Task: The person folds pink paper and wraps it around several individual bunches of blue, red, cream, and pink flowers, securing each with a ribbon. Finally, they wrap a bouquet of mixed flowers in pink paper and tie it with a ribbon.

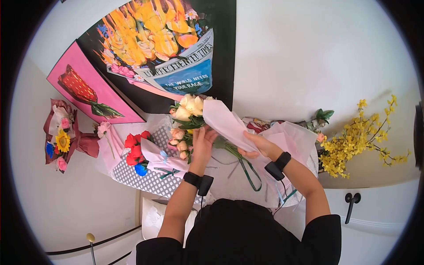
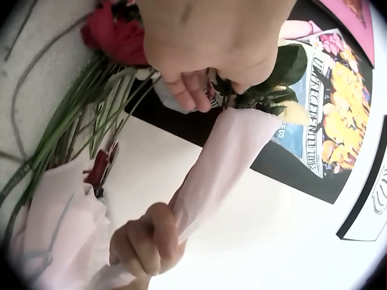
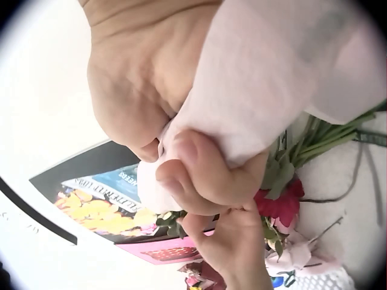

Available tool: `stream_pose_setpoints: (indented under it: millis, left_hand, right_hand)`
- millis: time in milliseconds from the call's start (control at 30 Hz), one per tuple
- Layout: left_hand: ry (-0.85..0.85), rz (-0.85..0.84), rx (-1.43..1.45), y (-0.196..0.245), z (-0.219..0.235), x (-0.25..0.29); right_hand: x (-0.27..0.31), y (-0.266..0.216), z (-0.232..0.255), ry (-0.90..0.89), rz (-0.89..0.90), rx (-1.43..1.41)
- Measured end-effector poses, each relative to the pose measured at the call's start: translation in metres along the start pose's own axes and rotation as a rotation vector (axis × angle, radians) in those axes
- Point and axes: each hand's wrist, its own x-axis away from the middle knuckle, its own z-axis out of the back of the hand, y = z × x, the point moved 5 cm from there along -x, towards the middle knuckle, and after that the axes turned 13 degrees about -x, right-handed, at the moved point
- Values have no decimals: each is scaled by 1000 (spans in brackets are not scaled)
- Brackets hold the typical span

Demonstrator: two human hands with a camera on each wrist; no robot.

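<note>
A bouquet of cream roses [image 1: 191,108] with green leaves is wrapped in pale pink paper [image 1: 225,121]. My right hand [image 1: 263,147] grips the narrow lower part of the wrap, fingers curled round it in the right wrist view. At the flower end, my left hand [image 1: 203,143] has its fingers bent among the leaves [image 2: 289,66] by the paper's upper edge; its fingertips are partly hidden. Below lie peach roses [image 1: 178,140], a red flower [image 3: 284,202] and long green stems [image 3: 320,142].
Red roses [image 1: 134,148] in pink paper lie left on a dotted cloth [image 1: 141,179]. Yellow blossoms [image 1: 349,150] stand at the right, beside another pink wrap [image 1: 287,137]. Two paintings [image 1: 185,79] lean against the wall. A burgundy bouquet [image 1: 84,143] is at far left.
</note>
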Motion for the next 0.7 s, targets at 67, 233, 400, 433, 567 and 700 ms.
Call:
stream_pose_setpoints:
  millis: [67, 233, 400, 433, 567, 700]
  left_hand:
    - [33, 88, 64, -2, -19, 8]
    - [-21, 186, -57, -12, -42, 8]
    - [74, 73, -23, -26, -38, 4]
    - [56, 67, 25, -29, -39, 5]
    - [77, 54, -97, -33, -38, 5]
    - [153, 55, -13, -33, -31, 6]
  right_hand:
    - [-2, -4, 2, 36, 29, -12]
    - [-2, -6, 2, 137, 100, 183]
    - [-4, -6, 21, 223, 112, 303]
    - [-5, -7, 21, 215, 91, 342]
    - [-2, -9, 23, 251, 58, 306]
    - [5, -7, 21, 258, 52, 480]
